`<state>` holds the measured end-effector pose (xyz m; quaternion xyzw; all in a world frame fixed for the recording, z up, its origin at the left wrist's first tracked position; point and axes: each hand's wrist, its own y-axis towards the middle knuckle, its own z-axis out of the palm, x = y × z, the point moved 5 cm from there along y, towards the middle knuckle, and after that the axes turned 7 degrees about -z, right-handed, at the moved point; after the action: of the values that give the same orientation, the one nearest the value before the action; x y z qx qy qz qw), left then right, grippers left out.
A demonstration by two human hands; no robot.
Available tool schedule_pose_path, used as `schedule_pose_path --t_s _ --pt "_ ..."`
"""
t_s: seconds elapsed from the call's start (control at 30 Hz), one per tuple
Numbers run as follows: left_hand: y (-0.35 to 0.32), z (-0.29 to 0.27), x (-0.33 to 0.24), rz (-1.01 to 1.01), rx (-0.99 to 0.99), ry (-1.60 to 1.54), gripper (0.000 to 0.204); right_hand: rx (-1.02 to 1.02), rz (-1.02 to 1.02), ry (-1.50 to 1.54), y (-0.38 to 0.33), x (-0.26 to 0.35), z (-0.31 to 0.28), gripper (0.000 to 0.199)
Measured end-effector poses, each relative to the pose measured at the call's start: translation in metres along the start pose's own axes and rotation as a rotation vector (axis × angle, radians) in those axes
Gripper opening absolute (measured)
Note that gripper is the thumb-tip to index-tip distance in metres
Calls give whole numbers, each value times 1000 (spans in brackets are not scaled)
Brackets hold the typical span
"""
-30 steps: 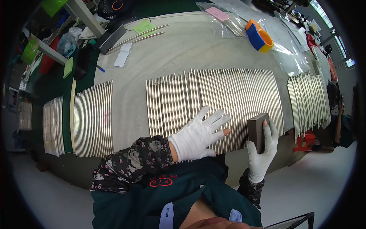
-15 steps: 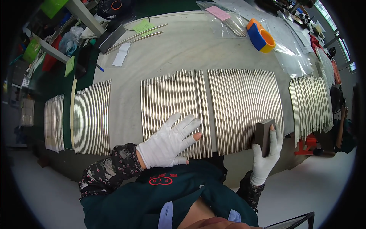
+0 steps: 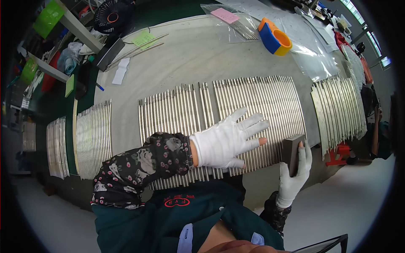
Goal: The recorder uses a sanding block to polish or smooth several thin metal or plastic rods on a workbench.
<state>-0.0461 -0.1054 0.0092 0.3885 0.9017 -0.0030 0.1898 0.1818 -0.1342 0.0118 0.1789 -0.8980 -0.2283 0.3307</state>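
Note:
Rows of thin silvery metal rods lie side by side on the table. My left hand (image 3: 231, 141), in a white glove with bare fingertips, rests flat with spread fingers on the left part of the right-middle row of rods (image 3: 265, 105). Left of it, the left-middle row (image 3: 168, 116) is partly covered by my forearm. A few rods (image 3: 205, 101) stand slightly apart between the two rows. At the right end of the right-middle row, my right hand (image 3: 295, 173), gloved too, grips a dark grey rectangular block (image 3: 291, 154) set against the rods.
More rods lie at the far right (image 3: 337, 114) and left (image 3: 95, 141). Toward the back are a blue-and-orange tape dispenser (image 3: 274, 38), a plastic bag with a pink note (image 3: 225, 16), a white paper slip (image 3: 121, 71), a dark bar (image 3: 110, 55) and a fan (image 3: 113, 17).
My left hand has moved right, from the left-middle row onto the right-middle row. A few rods now sit separated from the left-middle row. My right hand keeps the block at the right end.

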Motion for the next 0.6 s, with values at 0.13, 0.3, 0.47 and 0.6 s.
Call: schedule_pose_path --t_s 0.13,0.3,0.47,0.6 --pt "10 18 16 -26 101 38 77 1 26 -19 2 -15 3 73" --pt "-29 12 28 -79 89 -48 86 31 -7 -55 23 -29 5 74" --pt "-42 9 35 -116 82 -74 92 37 -51 15 64 -30 11 77" --pt "-33 10 42 -147 85 -26 91 121 -78 56 76 -7 39 76"
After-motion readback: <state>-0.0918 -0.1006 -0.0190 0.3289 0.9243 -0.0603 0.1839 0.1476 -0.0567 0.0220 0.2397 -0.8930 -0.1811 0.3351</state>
